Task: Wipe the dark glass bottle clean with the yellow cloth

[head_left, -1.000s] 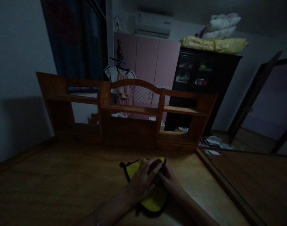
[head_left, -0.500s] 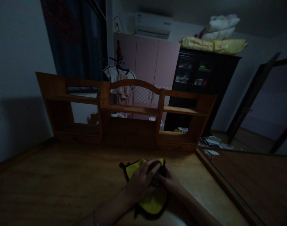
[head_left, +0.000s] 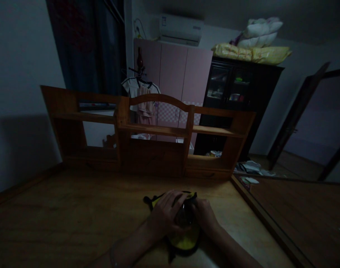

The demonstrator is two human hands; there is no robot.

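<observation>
A yellow cloth with black edging (head_left: pixel 186 242) lies bunched on the wooden desk, part of it spread under my wrists. Between my hands is a dark, shiny, rounded object (head_left: pixel 184 216) that looks like glass; the dim light hides its exact kind. My left hand (head_left: pixel 162 215) curves around its left side, thumb below and fingers over the top, with cloth behind. My right hand (head_left: pixel 205 216) is closed at the right side, its curled fingers pressing the cloth's edge against the object. The right fingertips are hidden.
A wooden shelf unit (head_left: pixel 153 129) stands along the desk's far side. The desk (head_left: pixel 75 216) has a raised right edge (head_left: pixel 259 212), with brown flooring beyond. A wall (head_left: pixel 16 141) borders the left. Pink and black cabinets stand farther back.
My right hand has curled more tightly and turned at the object, and more of its shiny surface shows. The cloth's top fold has sunk and its lower part has shifted slightly.
</observation>
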